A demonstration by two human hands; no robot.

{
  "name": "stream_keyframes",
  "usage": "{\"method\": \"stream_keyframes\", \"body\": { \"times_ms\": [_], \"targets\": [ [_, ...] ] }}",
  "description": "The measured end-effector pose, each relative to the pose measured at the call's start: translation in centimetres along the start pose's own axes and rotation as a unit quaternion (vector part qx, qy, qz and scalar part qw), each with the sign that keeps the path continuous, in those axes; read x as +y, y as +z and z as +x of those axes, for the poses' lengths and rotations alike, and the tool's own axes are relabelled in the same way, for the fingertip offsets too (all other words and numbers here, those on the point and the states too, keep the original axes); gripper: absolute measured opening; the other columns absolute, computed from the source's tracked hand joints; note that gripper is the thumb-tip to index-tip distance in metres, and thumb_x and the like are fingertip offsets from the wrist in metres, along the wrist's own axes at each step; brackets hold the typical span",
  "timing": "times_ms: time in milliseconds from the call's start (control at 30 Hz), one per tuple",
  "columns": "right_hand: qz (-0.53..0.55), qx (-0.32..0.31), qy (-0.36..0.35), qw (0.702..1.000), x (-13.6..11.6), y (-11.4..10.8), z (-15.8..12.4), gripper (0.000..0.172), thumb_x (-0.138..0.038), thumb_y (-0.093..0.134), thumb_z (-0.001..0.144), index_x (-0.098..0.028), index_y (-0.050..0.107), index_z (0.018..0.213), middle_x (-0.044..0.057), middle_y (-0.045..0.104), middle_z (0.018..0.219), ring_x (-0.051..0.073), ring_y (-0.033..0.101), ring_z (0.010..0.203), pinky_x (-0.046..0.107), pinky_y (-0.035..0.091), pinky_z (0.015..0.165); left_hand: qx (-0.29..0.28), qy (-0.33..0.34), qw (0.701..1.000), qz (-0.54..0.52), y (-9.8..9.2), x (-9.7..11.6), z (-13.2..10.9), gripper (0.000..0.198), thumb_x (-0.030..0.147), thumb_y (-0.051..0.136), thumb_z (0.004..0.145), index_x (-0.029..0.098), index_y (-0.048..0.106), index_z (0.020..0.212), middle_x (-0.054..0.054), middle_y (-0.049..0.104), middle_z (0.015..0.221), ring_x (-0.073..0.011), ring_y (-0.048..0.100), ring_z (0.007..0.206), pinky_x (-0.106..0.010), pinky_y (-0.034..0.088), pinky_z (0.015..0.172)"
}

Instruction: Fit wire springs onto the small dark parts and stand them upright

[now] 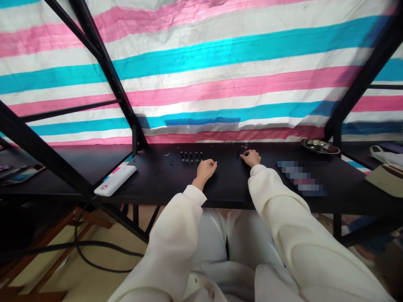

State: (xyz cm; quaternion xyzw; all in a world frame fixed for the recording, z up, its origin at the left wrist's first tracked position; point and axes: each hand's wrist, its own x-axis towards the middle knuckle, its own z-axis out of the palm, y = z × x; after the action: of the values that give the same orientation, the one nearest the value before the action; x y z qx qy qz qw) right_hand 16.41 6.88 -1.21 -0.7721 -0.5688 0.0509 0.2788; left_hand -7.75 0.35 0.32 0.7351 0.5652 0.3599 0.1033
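Well, nearest to me, a pixelated patch [300, 178] masks whatever lies at right on the table [228, 186]. The left hand [207, 170] sits loosely curled, fingers together, at the right end of the row of black pieces [192, 157], seeming to cover the foot of the last one; I cannot tell whether it holds anything. Farther in, the right hand [251, 157] has thumb and forefinger near each other, and against the black top I can't tell whether that grip is closed on anything. My judgement is that the step in hand is fingertip work on one small part, apart from the row; the next move calls for a light, exact pinch. Beyond, pale scraps [244, 145] are too tiny to name.
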Motion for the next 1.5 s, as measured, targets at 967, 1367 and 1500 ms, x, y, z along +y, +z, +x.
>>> {"method": "stream_keyframes", "body": {
  "times_ms": [967, 1367, 1500],
  "targets": [
    [0.273, -0.006, -0.169, 0.947, -0.1, 1.0, 0.1, 0.016, -0.027, 0.056, 0.073, -0.015, 0.067, 0.077, 0.010, 0.062, 0.111, 0.019, 0.052, 0.111, 0.032, 0.035, 0.096, -0.008, 0.003, 1.000, -0.006, 0.1, 0.0, 0.2, 0.029, 0.037, 0.048, 0.078, 0.018, 0.059, 0.060, 0.001, 0.052, 0.053, -0.0106, 0.045, 0.051, -0.023, 0.030, 0.053],
    [0.241, -0.069, -0.181, 0.951, -1.4, 1.1, -0.3, 0.013, -0.026, 0.057, 0.072, -0.016, 0.066, 0.071, 0.005, 0.068, 0.092, 0.017, 0.060, 0.091, 0.032, 0.042, 0.088, -0.008, 0.010, 1.000, -0.022, -0.1, 0.2, 0.1, 0.027, 0.036, 0.050, 0.079, 0.017, 0.062, 0.065, 0.001, 0.053, 0.053, -0.0102, 0.047, 0.052, -0.023, 0.034, 0.057],
    [0.329, -0.059, -0.224, 0.916, -3.0, 0.2, -2.9, 0.016, -0.030, 0.057, 0.072, -0.016, 0.066, 0.073, 0.006, 0.068, 0.090, 0.018, 0.060, 0.089, 0.033, 0.043, 0.086, -0.001, 0.033, 0.989, -0.145, -0.2, 0.6, 0.0, 0.032, 0.037, 0.053, 0.078, 0.018, 0.060, 0.103, 0.001, 0.061, 0.067, -0.0073, 0.050, 0.051, -0.021, 0.039, 0.058]
  ]
}}
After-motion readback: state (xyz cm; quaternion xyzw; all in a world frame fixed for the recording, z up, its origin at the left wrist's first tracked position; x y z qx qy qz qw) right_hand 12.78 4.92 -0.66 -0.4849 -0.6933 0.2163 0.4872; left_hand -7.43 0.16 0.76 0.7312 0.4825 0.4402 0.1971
